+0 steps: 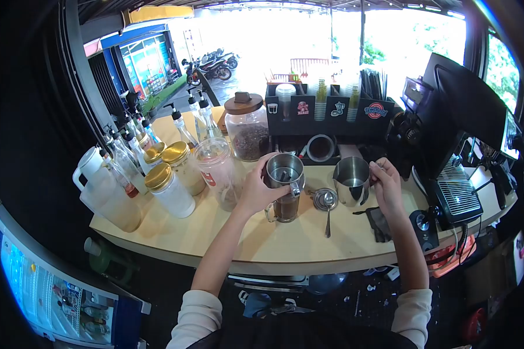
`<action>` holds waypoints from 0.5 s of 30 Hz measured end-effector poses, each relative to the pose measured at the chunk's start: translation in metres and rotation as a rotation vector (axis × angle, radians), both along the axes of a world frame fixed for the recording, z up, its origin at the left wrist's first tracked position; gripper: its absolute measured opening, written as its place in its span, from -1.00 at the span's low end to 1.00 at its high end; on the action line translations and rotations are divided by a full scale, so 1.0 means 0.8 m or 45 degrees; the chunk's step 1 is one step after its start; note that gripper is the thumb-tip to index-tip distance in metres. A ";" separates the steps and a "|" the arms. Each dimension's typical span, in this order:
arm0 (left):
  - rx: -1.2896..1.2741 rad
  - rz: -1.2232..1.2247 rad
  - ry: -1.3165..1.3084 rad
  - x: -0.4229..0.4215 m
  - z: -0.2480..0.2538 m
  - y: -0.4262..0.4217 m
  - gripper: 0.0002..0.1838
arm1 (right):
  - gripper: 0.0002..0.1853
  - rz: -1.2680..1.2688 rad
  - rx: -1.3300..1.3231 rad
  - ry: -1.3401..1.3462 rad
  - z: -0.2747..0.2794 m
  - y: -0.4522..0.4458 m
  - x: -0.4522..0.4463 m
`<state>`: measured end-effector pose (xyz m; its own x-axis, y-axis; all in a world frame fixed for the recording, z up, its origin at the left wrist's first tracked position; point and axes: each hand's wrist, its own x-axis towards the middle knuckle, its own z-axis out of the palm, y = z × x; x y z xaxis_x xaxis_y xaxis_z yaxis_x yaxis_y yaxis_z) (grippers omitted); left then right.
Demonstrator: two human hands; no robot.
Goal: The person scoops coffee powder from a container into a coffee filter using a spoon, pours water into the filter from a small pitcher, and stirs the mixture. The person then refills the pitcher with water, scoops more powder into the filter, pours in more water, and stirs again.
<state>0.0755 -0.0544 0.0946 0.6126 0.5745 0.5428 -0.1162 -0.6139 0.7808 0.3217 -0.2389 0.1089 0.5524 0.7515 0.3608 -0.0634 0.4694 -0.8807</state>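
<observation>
**Two Hands at the Metal Vessels**

The left hand (257, 191) is holding a metal cup (285, 170), with the thumb across its front, close to the small handle. This cup is directly above a glass mug (286, 210), which contains a brown liquid and stands on the tabletop (262, 250). Whether the cup touches the rim of the mug, I cannot tell.

The right hand (388, 182) is at the right side of a metal pitcher (350, 179), its fingers curled narrowly near the rim. I cannot tell if they grip the handle. The pitcher stands upright, to the right of the mug.

Between these two vessels there is a small round metal dish (319, 200), and a spoon (328, 222) lies over it, its handle pointing toward the person. A dark cloth (381, 227) lies below the right hand. To the left of the mug stands a large clear container (215, 174).
</observation>
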 end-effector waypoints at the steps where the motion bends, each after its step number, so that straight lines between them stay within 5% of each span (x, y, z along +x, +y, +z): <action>1: -0.005 0.005 0.007 0.000 -0.002 -0.001 -0.17 | -0.80 -0.022 0.007 -0.007 -0.003 0.000 -0.001; 15: 0.038 -0.003 -0.061 -0.034 -0.022 -0.008 -0.08 | -0.80 0.133 0.056 0.083 0.019 -0.013 -0.061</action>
<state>0.0485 -0.0606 0.0768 0.5869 0.5562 0.5884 -0.1540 -0.6368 0.7555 0.2730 -0.2491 0.1243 0.4954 0.7903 0.3606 -0.1704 0.4955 -0.8518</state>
